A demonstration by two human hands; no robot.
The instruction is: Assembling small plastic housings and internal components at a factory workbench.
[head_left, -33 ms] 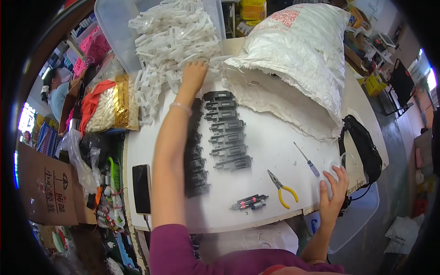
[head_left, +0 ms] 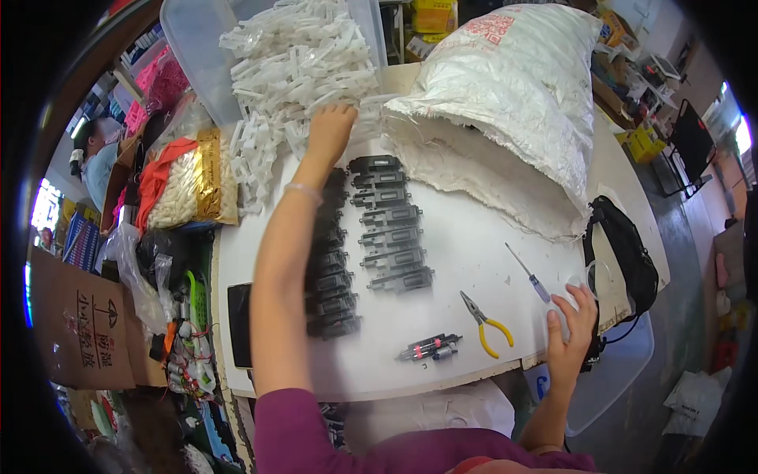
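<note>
My left hand (head_left: 330, 130) reaches to the near edge of a heap of translucent white plastic pieces (head_left: 304, 59). Its fingers are curled down among them, and their tips are hidden. Below that hand, two columns of black plastic housings (head_left: 395, 216) lie on the white table; my left forearm partly covers the left column. At the table's right edge my right hand (head_left: 572, 322) rests open, fingers spread and holding nothing. A screwdriver (head_left: 537, 284) with a clear purple handle lies just beyond its fingertips. Yellow-handled pliers (head_left: 485, 324) lie to its left, beside a small bundle of dark pen-like parts (head_left: 429, 348).
A big white woven sack (head_left: 505, 103) lies open-mouthed at the back right. A black strap-like bag (head_left: 624, 253) sits on the right edge. Behind the heap stands a clear bin (head_left: 197, 47). A phone (head_left: 239, 324) and a bag of white pieces (head_left: 178, 189) are at the left.
My left forearm has shifted slightly left, covering more of the phone and showing more of the left column of housings. My right hand has edged slightly left.
</note>
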